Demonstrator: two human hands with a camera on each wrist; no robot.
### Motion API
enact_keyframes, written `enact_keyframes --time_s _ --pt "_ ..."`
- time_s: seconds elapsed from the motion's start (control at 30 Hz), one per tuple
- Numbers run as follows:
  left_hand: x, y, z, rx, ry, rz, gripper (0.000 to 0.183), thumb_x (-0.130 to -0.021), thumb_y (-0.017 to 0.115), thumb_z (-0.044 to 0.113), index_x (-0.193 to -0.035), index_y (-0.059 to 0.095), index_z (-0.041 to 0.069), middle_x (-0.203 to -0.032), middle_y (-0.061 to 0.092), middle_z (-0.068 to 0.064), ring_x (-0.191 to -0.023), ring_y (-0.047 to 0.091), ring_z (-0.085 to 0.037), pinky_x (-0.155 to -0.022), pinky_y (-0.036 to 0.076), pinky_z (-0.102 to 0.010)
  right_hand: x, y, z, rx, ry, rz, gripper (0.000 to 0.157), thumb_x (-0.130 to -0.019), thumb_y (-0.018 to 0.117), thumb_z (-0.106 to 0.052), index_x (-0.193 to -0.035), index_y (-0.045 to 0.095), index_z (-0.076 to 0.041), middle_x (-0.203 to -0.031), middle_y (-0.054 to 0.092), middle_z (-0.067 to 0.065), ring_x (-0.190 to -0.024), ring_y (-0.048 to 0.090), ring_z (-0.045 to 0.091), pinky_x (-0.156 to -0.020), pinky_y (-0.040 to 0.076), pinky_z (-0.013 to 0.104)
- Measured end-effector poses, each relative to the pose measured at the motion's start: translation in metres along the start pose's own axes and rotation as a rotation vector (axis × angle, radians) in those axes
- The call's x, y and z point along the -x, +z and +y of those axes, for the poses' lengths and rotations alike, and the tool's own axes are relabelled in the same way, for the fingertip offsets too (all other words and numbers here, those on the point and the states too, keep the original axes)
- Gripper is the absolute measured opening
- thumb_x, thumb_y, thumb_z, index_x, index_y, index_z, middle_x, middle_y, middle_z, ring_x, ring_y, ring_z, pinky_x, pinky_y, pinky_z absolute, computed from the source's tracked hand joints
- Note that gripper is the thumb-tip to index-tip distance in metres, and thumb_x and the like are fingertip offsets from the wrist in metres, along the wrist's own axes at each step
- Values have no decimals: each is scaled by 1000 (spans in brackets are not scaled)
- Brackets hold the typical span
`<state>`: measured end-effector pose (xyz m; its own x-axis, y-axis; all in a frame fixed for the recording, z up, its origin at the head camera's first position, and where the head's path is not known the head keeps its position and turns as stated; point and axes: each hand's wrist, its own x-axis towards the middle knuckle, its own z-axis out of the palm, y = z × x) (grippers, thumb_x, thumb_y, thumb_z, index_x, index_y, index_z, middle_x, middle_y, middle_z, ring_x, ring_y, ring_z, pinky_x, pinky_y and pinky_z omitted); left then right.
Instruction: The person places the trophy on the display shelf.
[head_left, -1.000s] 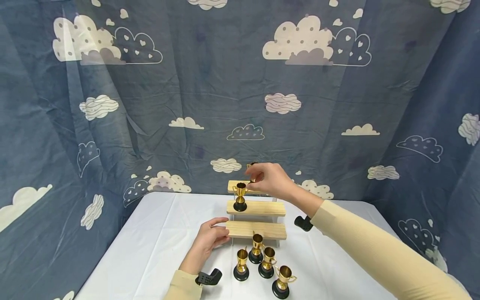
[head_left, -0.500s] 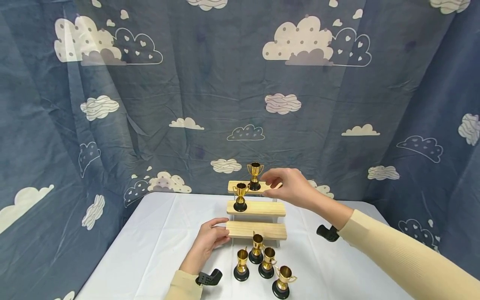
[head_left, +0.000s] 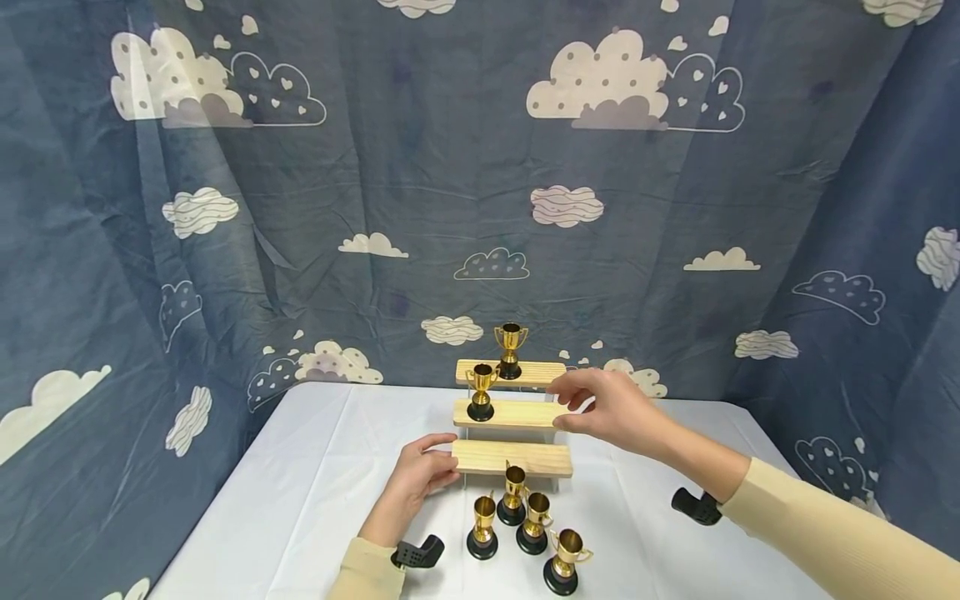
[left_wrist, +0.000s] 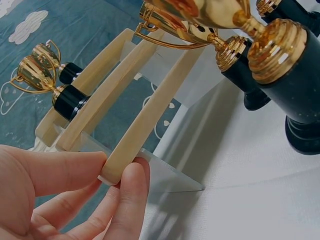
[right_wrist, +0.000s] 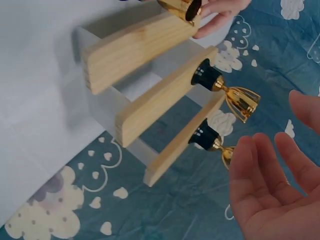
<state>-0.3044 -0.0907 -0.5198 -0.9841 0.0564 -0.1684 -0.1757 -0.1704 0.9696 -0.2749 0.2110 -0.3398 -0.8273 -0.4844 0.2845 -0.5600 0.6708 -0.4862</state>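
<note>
A three-tier display stand with wooden shelf boards [head_left: 512,458] stands on the table. My left hand [head_left: 420,475] pinches the left end of the lowest board [left_wrist: 150,125] between thumb and fingers. One gold trophy cup [head_left: 510,350] with a black base stands upright on the top board, near its middle. Another gold trophy cup [head_left: 481,392] is on the middle board's left part. My right hand [head_left: 611,408] hovers just right of the upper boards, fingers loosely bent, holding nothing. In the right wrist view, its thumb and fingers [right_wrist: 265,175] are well apart.
Several more trophy cups [head_left: 537,523] stand on the white tablecloth [head_left: 322,500] in front of the stand, the nearest cup [head_left: 567,562] toward the front right. Clear side panels [left_wrist: 170,170] hold up the boards. A blue cloud-print curtain [head_left: 420,167] hangs behind and on both sides.
My right hand has let go of the trophy cup on the top board and drawn back to the right and down. The left hand keeps its grip on the lowest board.
</note>
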Motion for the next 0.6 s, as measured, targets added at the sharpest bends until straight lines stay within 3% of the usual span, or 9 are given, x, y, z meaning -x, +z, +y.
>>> enact_keyframes --time_s 0.13,0.6 --pt "-2 0 0 -2 1 -1 54 -81 69 -9 -134 59 -4 -96 66 -16 -74 69 -20 -74 63 -35 8 1 2 -12 7 -2 35 -81 84 -18 -114 72 -19 -96 66 -8 -89 66 18 -77 60 28" --pt "-3 0 -2 2 -16 8 53 -79 68 -10 -131 60 -3 -96 67 -17 -73 70 -19 -71 63 -31 44 13 9 -74 38 -15 33 -82 83 -21 -114 72 -19 -94 65 -8 -87 65 13 -73 59 25"
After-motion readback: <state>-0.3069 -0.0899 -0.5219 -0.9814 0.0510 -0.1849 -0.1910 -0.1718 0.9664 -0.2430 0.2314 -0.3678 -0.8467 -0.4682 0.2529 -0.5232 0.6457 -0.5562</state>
